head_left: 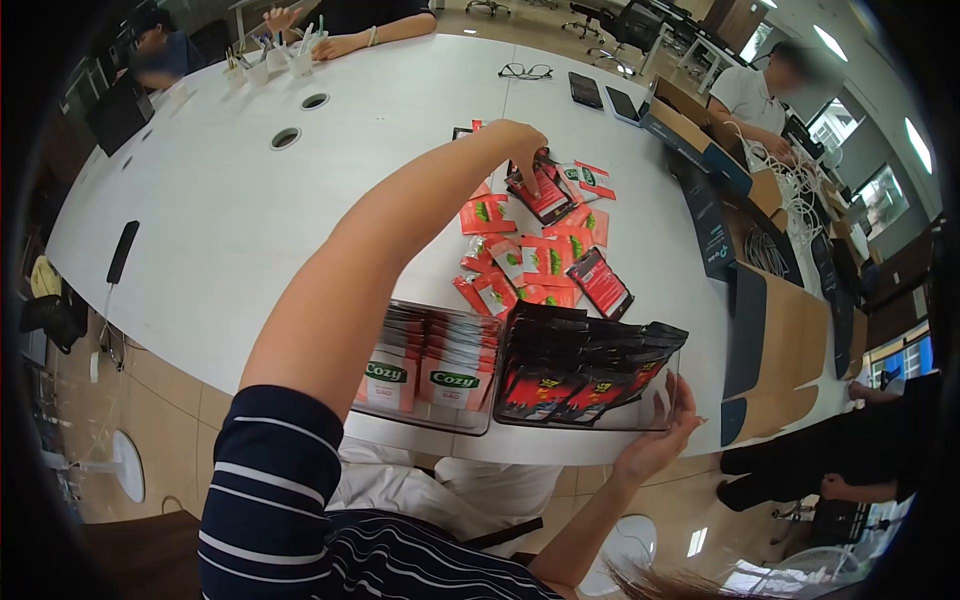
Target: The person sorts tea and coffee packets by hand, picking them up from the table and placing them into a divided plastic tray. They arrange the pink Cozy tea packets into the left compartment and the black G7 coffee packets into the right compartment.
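Hands apart now: the left hand (520, 140) stretches far across the counter (300, 220), fingertips bunched down and pinching a dark red packet (545, 195) at the far edge of the sachet pile (535, 258). The packet lies slanted, its long side running away to the right. Near the body, the right hand (660, 435) is spread open against the end of the clear bin (590, 375), beside the Cozy bin (430, 375). The knuckles hide the pinch itself, and the packet's print is too small to read.
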The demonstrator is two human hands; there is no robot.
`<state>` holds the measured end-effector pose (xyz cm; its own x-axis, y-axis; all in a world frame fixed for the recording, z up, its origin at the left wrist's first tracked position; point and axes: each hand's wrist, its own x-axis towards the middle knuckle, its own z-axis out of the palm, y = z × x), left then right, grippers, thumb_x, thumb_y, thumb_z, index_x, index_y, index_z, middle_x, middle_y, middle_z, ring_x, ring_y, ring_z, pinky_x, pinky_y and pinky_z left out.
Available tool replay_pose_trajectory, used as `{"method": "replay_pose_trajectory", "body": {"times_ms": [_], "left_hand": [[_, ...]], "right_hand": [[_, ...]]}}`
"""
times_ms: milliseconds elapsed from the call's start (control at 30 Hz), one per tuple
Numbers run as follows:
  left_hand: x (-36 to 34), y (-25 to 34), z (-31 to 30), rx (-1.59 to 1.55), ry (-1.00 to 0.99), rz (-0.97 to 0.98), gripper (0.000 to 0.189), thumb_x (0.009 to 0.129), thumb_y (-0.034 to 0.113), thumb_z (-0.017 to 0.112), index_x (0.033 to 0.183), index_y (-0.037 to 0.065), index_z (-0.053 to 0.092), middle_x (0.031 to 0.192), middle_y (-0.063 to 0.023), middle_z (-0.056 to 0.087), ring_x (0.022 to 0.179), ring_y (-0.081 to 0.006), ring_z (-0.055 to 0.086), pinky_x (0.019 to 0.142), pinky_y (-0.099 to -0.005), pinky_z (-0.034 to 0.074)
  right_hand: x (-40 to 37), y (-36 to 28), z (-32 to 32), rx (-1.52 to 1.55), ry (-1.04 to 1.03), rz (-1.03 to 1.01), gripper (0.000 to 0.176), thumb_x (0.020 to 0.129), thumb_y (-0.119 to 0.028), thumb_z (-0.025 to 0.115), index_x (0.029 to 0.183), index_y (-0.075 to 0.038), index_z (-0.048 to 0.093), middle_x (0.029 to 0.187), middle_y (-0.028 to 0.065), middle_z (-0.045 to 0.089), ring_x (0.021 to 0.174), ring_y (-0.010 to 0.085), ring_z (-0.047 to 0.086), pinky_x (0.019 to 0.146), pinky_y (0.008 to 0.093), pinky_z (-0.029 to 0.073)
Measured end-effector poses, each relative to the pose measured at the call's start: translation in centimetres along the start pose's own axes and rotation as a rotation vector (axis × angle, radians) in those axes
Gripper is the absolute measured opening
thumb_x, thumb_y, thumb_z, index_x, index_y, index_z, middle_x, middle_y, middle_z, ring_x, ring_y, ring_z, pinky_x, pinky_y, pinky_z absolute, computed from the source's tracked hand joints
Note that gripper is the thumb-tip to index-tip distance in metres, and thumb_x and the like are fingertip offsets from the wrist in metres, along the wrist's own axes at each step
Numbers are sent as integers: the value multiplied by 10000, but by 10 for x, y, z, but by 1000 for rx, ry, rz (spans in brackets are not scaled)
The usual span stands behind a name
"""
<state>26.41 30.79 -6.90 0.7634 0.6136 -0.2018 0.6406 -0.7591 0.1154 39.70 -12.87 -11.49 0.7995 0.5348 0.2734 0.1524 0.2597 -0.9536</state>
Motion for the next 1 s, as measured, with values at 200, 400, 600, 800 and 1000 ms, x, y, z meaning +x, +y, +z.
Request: {"method": "replay_pose_trajectory", "body": {"times_ms": [200, 400, 600, 800, 1000], "left_hand": [[-1, 10, -14, -15, -45, -88, 1045, 394, 534, 860, 1248, 60, 488, 1165, -140, 570, 1093, -286, 549, 858, -423, 477], [-4, 6, -20, -83, -36, -12, 921, 415, 498, 867, 1141, 21, 560, 1089, -152, 612, 922, -294, 622, 771, -375, 513], [-23, 2, -30, -113, 150, 98, 771, 519, 443, 853, 1076, -18, 584, 986, -169, 641, 870, -293, 627, 737, -366, 501], [-83, -14, -39, -321, 536, 133, 600, 638, 340, 821, 1034, -33, 568, 943, -161, 642, 840, -257, 623, 756, -366, 494], [-221, 39, -51, -1141, 872, -50, 476, 718, 319, 792, 997, 17, 551, 906, -54, 621, 771, -103, 617, 716, -283, 530]], "right_hand": [[3, 2, -2, 41, 2, 6, 525, 992, -404, 255, 1182, 3, 527, 1194, 148, 566, 1153, 228, 505, 956, 383, 351], [4, 10, -9, 42, -13, -15, 498, 990, -405, 282, 1194, -20, 524, 1205, 133, 563, 1175, 215, 491, 978, 385, 340], [3, 13, -11, 63, -18, -47, 442, 997, -353, 296, 1182, -27, 531, 1200, 124, 568, 1165, 208, 498, 980, 379, 342], [3, 12, -11, 70, -36, -68, 421, 1002, -319, 290, 1177, -22, 532, 1197, 119, 571, 1158, 207, 503, 977, 377, 345], [0, 7, -9, -10, -6, -93, 406, 1000, -292, 300, 1147, -13, 555, 1165, 111, 587, 1134, 203, 514, 963, 362, 355]]}}
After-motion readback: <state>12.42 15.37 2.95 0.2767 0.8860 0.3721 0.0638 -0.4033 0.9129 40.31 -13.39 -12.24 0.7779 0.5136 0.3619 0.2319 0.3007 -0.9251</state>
